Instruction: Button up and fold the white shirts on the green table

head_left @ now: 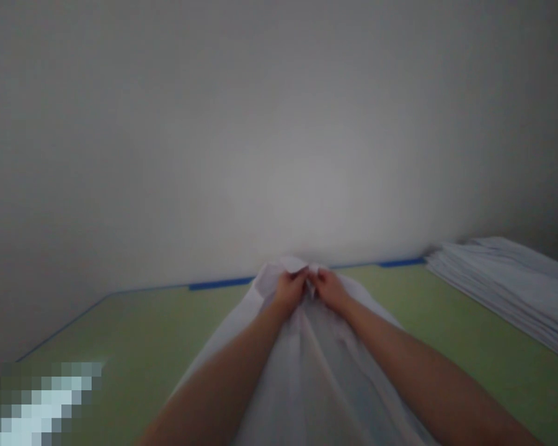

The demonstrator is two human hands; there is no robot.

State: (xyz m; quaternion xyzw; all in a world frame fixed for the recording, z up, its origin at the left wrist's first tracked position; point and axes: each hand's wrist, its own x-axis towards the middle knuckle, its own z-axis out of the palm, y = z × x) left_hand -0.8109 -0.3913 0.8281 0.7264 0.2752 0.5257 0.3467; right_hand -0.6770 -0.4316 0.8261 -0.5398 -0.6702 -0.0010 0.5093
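Left hand point(292, 290), right hand point(329, 289): fingers curled, pinching thin, gathered white draping cloth point(286, 384) over flat green tabletop point(167, 328).

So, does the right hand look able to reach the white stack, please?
Probably yes, once free: the right hand holds white cloth, but nothing visible blocks the way across the green surface to the white stack.

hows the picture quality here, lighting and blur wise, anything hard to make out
Head view: dim, the plain grey-white wall brighter mid-frame, darker at far right; head view: soft, so finger detail is lost where the left hand and right hand pinch the thin white cloth; head view: coarse pixel blocks obscure the lower left corner.
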